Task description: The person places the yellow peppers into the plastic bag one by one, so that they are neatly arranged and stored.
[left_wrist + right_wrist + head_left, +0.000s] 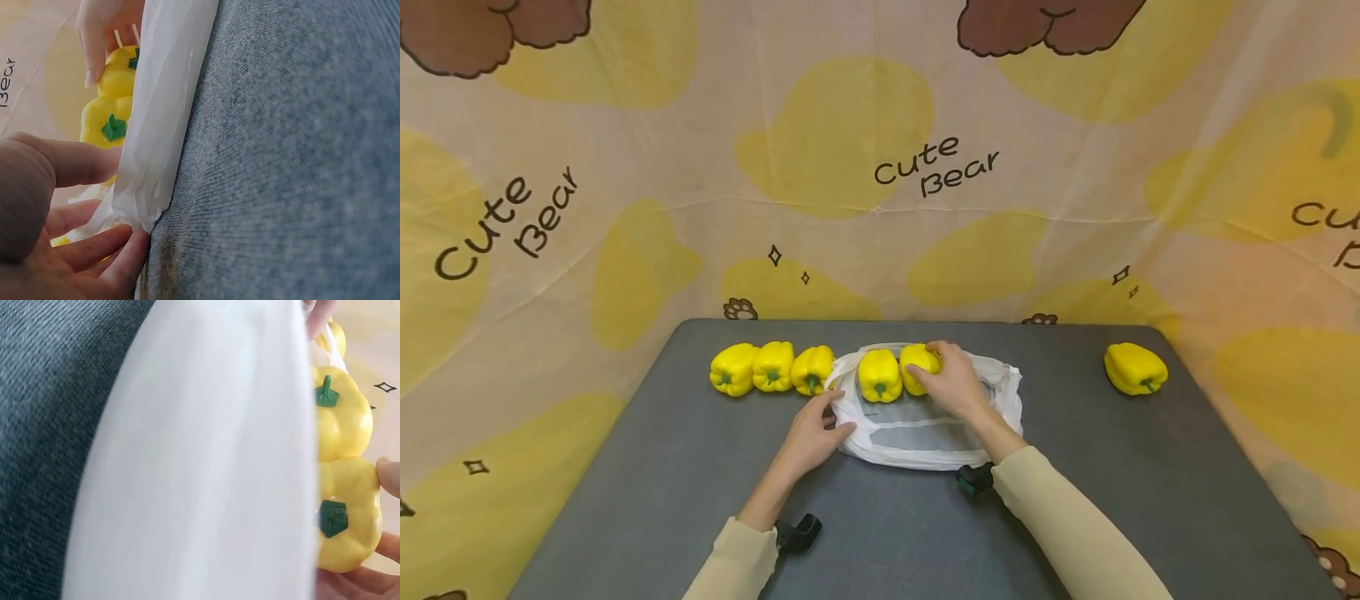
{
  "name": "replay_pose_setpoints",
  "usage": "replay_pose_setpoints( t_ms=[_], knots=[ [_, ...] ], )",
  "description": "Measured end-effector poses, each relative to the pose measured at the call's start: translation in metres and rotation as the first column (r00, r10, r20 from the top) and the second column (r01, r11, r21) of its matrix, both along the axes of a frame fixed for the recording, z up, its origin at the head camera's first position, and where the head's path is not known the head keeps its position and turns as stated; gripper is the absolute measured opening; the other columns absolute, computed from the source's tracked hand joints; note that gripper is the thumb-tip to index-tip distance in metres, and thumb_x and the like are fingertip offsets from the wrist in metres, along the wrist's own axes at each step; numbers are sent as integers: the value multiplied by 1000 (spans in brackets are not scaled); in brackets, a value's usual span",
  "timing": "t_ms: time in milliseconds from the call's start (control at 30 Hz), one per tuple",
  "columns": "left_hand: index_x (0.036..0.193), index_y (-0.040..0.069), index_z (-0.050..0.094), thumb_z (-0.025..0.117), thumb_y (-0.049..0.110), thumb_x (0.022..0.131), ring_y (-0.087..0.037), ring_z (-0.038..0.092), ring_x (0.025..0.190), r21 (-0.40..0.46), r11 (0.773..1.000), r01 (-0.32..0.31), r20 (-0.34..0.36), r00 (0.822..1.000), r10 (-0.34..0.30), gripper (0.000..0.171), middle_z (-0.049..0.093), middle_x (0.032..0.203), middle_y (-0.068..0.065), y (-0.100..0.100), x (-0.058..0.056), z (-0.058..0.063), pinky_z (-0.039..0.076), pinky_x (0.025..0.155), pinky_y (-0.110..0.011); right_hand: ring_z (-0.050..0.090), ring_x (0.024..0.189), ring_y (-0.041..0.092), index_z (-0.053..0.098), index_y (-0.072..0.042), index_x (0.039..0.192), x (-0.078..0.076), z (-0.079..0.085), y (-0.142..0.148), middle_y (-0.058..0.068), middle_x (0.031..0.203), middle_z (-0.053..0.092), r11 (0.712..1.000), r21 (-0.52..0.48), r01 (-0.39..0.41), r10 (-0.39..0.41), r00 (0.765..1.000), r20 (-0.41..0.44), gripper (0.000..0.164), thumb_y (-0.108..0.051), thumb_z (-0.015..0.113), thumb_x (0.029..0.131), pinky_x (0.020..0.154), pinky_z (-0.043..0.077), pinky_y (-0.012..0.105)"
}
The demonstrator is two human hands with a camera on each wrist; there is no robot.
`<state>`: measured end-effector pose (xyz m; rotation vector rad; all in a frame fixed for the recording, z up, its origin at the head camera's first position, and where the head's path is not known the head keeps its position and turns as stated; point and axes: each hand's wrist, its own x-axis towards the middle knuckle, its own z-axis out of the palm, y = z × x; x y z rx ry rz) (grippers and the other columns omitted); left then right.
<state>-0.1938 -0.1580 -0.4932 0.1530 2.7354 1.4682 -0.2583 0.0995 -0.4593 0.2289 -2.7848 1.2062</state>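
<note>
A white plastic bag (898, 458) lies on the table with its mouth spread wide. My left hand (808, 437) holds the bag's left edge; in the left wrist view, its fingers (115, 256) touch the gathered plastic and the thumb tip is hidden behind it. My right hand (957, 385) grips a yellow bell pepper (917, 367) inside the bag's opening, thumb on one side and fingers on the other. Another yellow bell pepper (880, 377) stands right beside it in the bag, green stem toward me. White plastic hides much of both in the right wrist view.
Left of the bag, three yellow bell peppers (772, 367) sit in a row, the nearest touching the bag's edge. One more bell pepper (1135, 369) lies far right on the grey table (700, 500). A printed cloth (865, 250) hangs behind and at the sides.
</note>
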Motion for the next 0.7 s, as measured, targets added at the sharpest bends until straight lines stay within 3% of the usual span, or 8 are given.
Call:
replay_pose_setpoints(
  t_ms=[333,700],
  knots=[
    [143,4,54,75,14,92,-41,62,120,-6,1000,-2,9,1000,2,56,49,147,-23,1,2,3,53,99,-49,55,123,36,56,-2,138,2,4,1,19,135,57,999,46,-14,13,1000,23,62,-46,67,96,106,45,52],
    [142,2,55,75,13,91,-42,63,118,-8,1000,-2,-9,1000,2,56,50,146,-24,1,1,2,54,97,-49,59,117,35,58,-1,136,12,31,16,19,134,60,993,94,-71,70,997,12,54,-40,63,100,97,50,52]
  ],
)
